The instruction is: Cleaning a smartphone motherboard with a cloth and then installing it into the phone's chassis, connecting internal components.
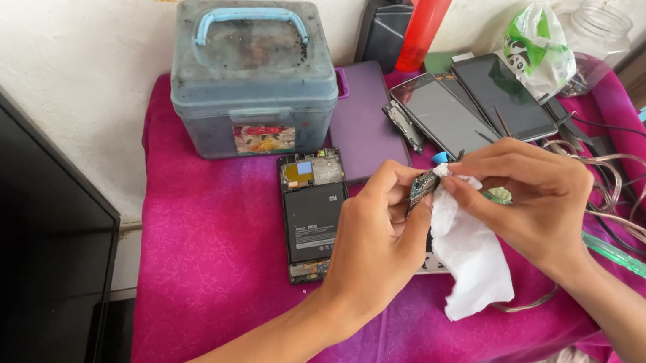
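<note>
My left hand pinches a small circuit board between thumb and fingers above the pink cloth. My right hand presses a crumpled white tissue against that board; the tissue hangs down below both hands. Just left of my left hand lies an opened phone with its black battery and inner parts showing. What lies directly under my hands is hidden.
A pink cloth covers the small table. At the back stand a grey-blue plastic box with a handle, a black bottle and a red bottle. Two dark phones, a purple case, cables and a green tool lie right. A black screen stands left.
</note>
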